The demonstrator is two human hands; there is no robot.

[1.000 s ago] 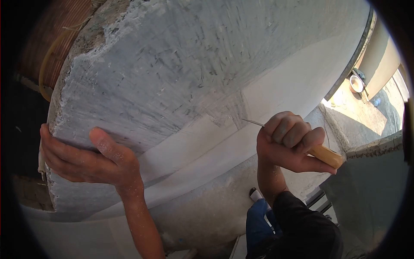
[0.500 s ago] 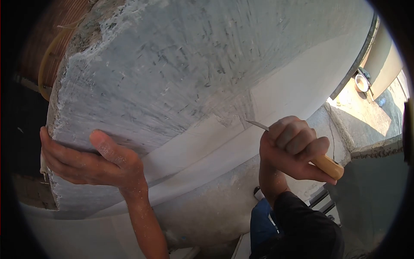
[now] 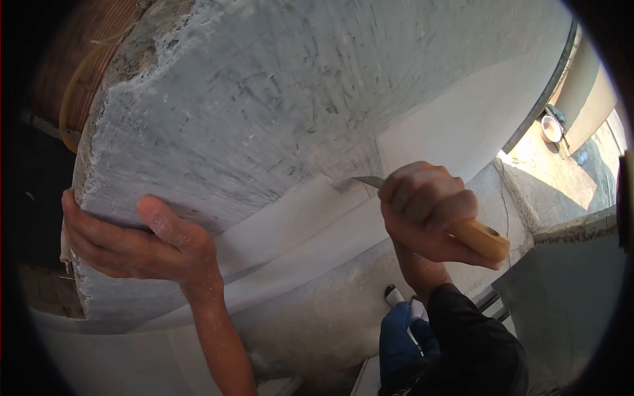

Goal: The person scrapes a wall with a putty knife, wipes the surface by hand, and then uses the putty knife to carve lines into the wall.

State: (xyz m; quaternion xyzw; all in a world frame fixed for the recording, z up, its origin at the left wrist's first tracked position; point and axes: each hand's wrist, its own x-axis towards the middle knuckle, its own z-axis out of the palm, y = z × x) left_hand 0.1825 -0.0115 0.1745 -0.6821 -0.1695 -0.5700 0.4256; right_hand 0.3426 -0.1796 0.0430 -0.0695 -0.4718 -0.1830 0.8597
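My right hand (image 3: 429, 208) is wrapped round a wooden-handled scraper (image 3: 481, 239). Its narrow metal blade points left, with the tip at or very near the grey, scratched surface (image 3: 264, 99) where that meets a smoother pale band. Whether the tip touches is hard to tell. At the left, my left hand (image 3: 142, 247) lies against the rough edge of the same surface. Its fingers stretch out toward that edge and the thumb stands apart; no object shows in it. Pale dust speckles my left hand and forearm.
A broken, crumbly edge (image 3: 125, 69) runs down the left side, beside a yellowish hose (image 3: 69, 99). A dark rim (image 3: 545, 99) bounds the surface at right. Beyond it a white bucket (image 3: 550, 129) stands on sunlit ground. Below are my legs in blue trousers (image 3: 396, 330).
My right hand has moved left and slightly up with the scraper, its blade tip shifting left along the surface. My left hand stays nearly in place. The trousers and feet show more now.
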